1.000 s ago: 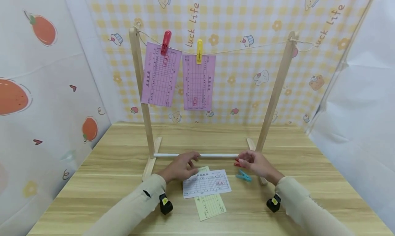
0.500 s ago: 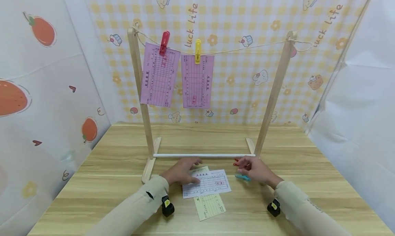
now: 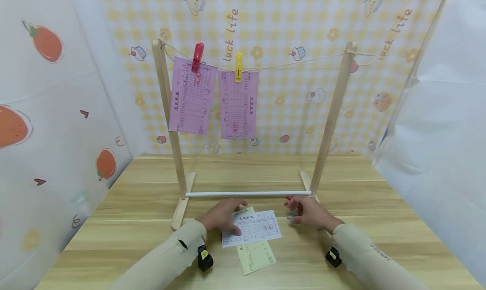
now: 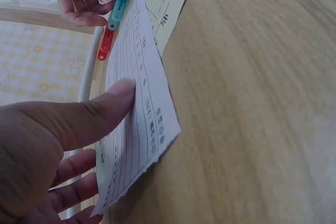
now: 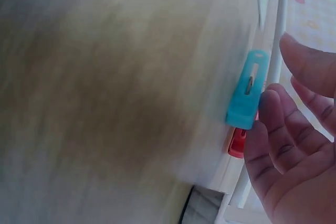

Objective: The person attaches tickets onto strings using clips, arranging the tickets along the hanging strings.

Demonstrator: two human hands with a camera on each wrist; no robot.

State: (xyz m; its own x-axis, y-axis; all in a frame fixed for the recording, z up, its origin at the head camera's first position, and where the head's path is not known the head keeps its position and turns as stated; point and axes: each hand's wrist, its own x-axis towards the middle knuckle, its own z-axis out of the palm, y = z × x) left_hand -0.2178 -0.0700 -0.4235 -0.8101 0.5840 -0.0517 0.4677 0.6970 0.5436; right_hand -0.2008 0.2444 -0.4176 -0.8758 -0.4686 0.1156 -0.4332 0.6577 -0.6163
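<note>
The right hand [image 3: 309, 213] moves from the red clip [image 5: 238, 144] down to the blue clip [image 5: 247, 95], its grip half spread, empty. At lower middle, the left hand [image 3: 223, 215] rests its thumb on the white slip [image 3: 258, 227], maybe to steady it; I cannot tell if it pinches. Wrist views show the blue clip; the head view mostly hides it.

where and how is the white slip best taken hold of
Probably by its left end, coming from the left with the left hand, thumb above and fingers beneath: the white slip is a thin sheet, that end juts past the yellow slip underneath, and its edge looks raised in the left wrist view.
</note>
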